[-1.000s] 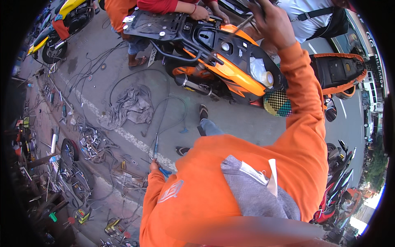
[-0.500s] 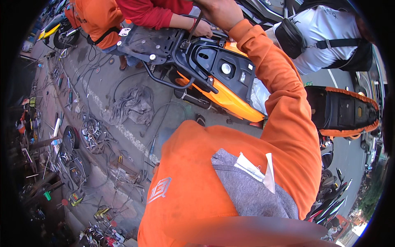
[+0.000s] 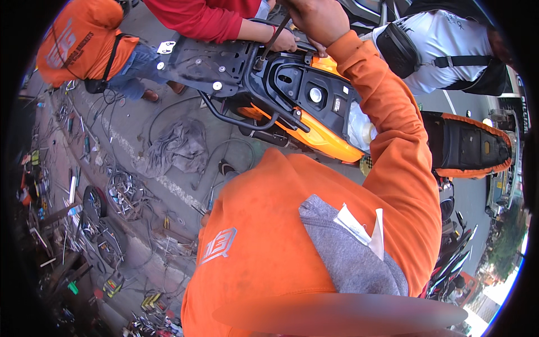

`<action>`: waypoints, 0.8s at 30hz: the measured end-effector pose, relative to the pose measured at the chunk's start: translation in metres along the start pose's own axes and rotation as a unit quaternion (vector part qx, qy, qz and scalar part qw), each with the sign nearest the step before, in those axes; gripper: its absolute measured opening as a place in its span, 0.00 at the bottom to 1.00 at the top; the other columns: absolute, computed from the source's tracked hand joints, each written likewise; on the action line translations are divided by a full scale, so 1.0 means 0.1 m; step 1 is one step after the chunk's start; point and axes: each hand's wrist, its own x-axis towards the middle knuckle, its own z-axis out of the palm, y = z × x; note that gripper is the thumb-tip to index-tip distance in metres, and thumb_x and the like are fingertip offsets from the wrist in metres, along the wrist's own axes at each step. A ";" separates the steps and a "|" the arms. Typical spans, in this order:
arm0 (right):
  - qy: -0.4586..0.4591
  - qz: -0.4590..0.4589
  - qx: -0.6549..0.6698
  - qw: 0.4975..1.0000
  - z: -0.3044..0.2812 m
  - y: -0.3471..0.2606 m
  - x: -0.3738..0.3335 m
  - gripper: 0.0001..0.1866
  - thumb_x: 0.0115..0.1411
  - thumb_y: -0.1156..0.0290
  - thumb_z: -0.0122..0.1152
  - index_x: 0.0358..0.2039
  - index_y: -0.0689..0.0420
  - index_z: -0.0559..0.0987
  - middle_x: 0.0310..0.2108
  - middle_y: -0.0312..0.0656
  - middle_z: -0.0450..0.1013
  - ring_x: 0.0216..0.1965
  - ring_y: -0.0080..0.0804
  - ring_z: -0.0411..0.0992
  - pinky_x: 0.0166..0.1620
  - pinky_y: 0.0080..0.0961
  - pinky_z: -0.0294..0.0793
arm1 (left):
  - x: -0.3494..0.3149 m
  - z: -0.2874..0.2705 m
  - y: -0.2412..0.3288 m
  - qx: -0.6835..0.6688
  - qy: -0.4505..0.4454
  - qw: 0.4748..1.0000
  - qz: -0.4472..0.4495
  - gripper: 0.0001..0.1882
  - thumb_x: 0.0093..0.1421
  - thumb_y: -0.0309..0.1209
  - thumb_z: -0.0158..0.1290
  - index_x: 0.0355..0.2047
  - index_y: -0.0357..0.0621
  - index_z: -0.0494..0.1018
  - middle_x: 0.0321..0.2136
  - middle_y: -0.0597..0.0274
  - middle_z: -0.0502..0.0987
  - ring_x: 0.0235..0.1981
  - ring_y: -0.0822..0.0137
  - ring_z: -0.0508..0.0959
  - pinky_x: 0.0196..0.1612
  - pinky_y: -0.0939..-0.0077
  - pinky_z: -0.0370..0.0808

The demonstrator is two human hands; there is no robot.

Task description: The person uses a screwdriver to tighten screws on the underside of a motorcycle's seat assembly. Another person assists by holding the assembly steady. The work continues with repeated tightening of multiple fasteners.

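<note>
At the top, my right hand (image 3: 320, 21), in an orange sleeve, is closed around the upper end of a long metal-shafted tool (image 3: 277, 37); its handle is hidden in the fist. The shaft slants down to the black tubular rear frame of an orange and black motorcycle (image 3: 331, 135). Beside it, a co-worker in a red sleeve rests a hand (image 3: 285, 41) on the frame. A flat black rack plate (image 3: 208, 64) with bright round bolts extends left. Of my left hand (image 3: 205, 218) only a sliver of skin shows past my torso, near a thin dark tool tip; its fingers are hidden.
A removed seat (image 3: 466, 146) with orange edging lies at right. One person in orange (image 3: 78, 45) is at upper left, another in white (image 3: 449, 53) at upper right. A grey cloth (image 3: 178, 147), cables and scattered tools cover the ground, with a wheel (image 3: 94, 202) among them.
The tool's shaft leans more to the right at its top, along with my right hand. The person in orange appears farther left. My view has shifted slightly, so the motorcycle sits a little farther right.
</note>
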 end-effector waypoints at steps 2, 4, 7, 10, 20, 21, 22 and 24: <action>-0.005 0.040 -0.007 0.999 0.03 -0.12 0.05 0.13 0.62 0.68 0.52 0.46 0.56 0.74 0.23 0.49 0.75 0.24 0.49 0.76 0.26 0.44 0.74 | 0.13 -0.02 0.31 0.012 -0.005 1.000 0.008 0.14 0.57 0.39 0.59 0.31 0.38 0.79 0.23 0.57 0.76 0.21 0.61 0.75 0.26 0.64 0.71; -0.050 0.122 -0.062 0.989 0.09 -0.24 0.11 0.11 0.61 0.70 0.51 0.43 0.59 0.73 0.23 0.51 0.76 0.25 0.51 0.77 0.28 0.45 0.76 | 0.24 -0.01 0.63 0.025 -0.012 0.999 0.018 0.14 0.57 0.38 0.59 0.31 0.38 0.79 0.22 0.57 0.76 0.20 0.61 0.75 0.25 0.65 0.71; -0.061 0.233 -0.114 0.964 0.25 -0.37 0.23 0.07 0.59 0.72 0.50 0.35 0.61 0.72 0.23 0.54 0.76 0.28 0.53 0.79 0.31 0.45 0.79 | 0.35 0.04 1.07 0.048 -0.021 0.998 0.035 0.13 0.56 0.37 0.60 0.30 0.37 0.79 0.21 0.58 0.76 0.19 0.62 0.74 0.25 0.65 0.71; -0.028 0.289 -0.179 0.940 0.32 -0.45 0.32 0.06 0.57 0.71 0.51 0.32 0.60 0.73 0.23 0.52 0.77 0.28 0.51 0.79 0.31 0.43 0.79 | 0.42 0.15 1.46 0.078 -0.031 0.995 0.047 0.13 0.56 0.37 0.60 0.28 0.37 0.78 0.20 0.59 0.76 0.18 0.63 0.74 0.24 0.66 0.70; -0.039 -0.047 0.091 0.994 0.32 -0.49 0.49 0.09 0.52 0.66 0.53 0.23 0.58 0.72 0.33 0.42 0.72 0.43 0.45 0.69 0.48 0.35 0.65 | 0.54 0.35 2.07 0.113 -0.101 0.983 0.101 0.14 0.57 0.38 0.61 0.23 0.43 0.73 0.14 0.65 0.68 0.11 0.67 0.66 0.16 0.68 0.62; -0.025 -0.020 0.145 0.989 0.34 -0.41 0.48 0.11 0.52 0.64 0.52 0.24 0.59 0.73 0.36 0.43 0.72 0.46 0.46 0.67 0.50 0.35 0.63 | 0.56 0.28 2.11 0.102 -0.091 0.986 0.091 0.13 0.57 0.37 0.61 0.23 0.42 0.73 0.14 0.64 0.68 0.11 0.67 0.66 0.15 0.69 0.63; -0.010 0.002 0.199 0.980 0.35 -0.32 0.43 0.13 0.52 0.62 0.51 0.25 0.60 0.74 0.39 0.43 0.71 0.48 0.46 0.65 0.53 0.36 0.61 | 0.57 0.20 2.13 0.088 -0.072 0.988 0.107 0.12 0.57 0.37 0.61 0.23 0.43 0.74 0.14 0.66 0.67 0.10 0.68 0.64 0.15 0.70 0.62; 0.082 0.048 0.317 0.944 0.44 -0.15 0.26 0.21 0.57 0.55 0.45 0.28 0.61 0.77 0.40 0.43 0.72 0.51 0.44 0.64 0.57 0.36 0.58 | 0.57 0.04 2.14 0.022 -0.055 0.991 0.124 0.12 0.57 0.37 0.61 0.23 0.44 0.74 0.14 0.66 0.67 0.10 0.68 0.65 0.15 0.69 0.62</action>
